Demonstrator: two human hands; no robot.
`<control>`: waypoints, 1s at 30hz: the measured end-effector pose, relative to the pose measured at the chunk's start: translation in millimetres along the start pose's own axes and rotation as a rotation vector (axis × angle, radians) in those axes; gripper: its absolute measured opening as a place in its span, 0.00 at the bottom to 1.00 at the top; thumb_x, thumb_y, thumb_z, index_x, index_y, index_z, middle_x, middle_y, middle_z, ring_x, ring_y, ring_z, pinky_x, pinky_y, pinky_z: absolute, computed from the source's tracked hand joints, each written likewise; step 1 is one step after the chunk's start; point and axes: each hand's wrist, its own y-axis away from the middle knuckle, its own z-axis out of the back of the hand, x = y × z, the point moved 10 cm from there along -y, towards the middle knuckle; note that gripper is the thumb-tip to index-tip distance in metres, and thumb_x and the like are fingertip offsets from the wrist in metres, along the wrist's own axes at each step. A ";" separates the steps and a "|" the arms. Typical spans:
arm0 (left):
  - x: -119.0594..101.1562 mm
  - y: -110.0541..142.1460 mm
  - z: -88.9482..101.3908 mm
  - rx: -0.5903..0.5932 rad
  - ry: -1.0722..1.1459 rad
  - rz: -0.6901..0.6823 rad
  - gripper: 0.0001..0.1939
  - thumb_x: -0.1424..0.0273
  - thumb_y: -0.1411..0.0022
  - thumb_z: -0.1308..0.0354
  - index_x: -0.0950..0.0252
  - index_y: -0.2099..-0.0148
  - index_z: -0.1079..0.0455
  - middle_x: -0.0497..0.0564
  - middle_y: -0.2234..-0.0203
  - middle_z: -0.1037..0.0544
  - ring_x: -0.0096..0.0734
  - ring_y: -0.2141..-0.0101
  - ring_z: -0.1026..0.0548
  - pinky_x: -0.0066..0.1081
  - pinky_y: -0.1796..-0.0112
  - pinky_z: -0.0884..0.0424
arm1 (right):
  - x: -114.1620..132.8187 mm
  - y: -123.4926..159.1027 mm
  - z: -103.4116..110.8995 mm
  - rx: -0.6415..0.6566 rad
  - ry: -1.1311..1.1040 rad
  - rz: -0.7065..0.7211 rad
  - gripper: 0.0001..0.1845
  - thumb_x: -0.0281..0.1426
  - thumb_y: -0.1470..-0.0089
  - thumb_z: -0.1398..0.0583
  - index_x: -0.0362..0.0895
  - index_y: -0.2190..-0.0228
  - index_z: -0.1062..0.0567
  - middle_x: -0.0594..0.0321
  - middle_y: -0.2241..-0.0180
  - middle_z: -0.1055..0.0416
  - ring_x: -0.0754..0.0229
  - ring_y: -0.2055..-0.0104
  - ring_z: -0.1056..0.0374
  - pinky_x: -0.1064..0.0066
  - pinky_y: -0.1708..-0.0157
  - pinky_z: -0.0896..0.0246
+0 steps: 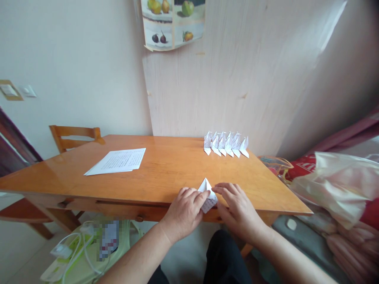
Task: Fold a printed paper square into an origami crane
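At the table's front edge lies a small sheet of white printed paper folded to a point (209,202), its tip facing the wall. My left hand (187,208) is closed on its left side, the thumb and fingertips pressing the folds. Around the right side curves my right hand (237,207), its fingers apart and the fingertips close to the paper's edge; whether they touch it I cannot tell. Farther back, several folded paper figures (226,144) stand in rows near the table's far right corner.
A stack of printed sheets (120,161) lies on the left of the wooden table (166,165). A chair (78,132) stands at the far left. Below the table, a green stool (124,236) carries cables. Plastic bags (334,185) crowd the right side.
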 end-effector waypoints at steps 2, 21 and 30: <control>1.5 0.1 -0.6 0.004 0.006 0.019 0.31 0.79 0.43 0.43 0.61 0.37 0.40 0.55 0.53 0.24 0.45 0.52 0.29 0.45 0.50 0.34 | 7.0 5.1 -5.0 0.071 0.047 0.010 0.22 0.22 0.49 0.43 0.47 0.51 0.27 0.54 0.49 0.30 0.49 0.50 0.35 0.56 0.51 0.39; 14.6 2.9 -2.0 -0.022 0.018 0.070 0.03 0.71 0.36 0.40 0.61 0.58 0.29 0.52 0.62 0.25 0.40 0.57 0.29 0.38 0.56 0.35 | 6.2 8.7 -22.3 0.148 0.225 -0.008 0.08 0.32 0.39 0.41 0.47 0.59 0.23 0.56 0.60 0.29 0.50 0.57 0.36 0.58 0.56 0.42; 17.8 0.1 1.1 0.012 0.010 0.093 0.05 0.66 0.34 0.40 0.60 0.57 0.27 0.51 0.63 0.26 0.39 0.58 0.30 0.38 0.57 0.37 | 8.6 5.6 -22.4 0.195 0.257 0.005 0.08 0.33 0.37 0.42 0.46 0.61 0.23 0.57 0.63 0.29 0.51 0.58 0.36 0.59 0.57 0.43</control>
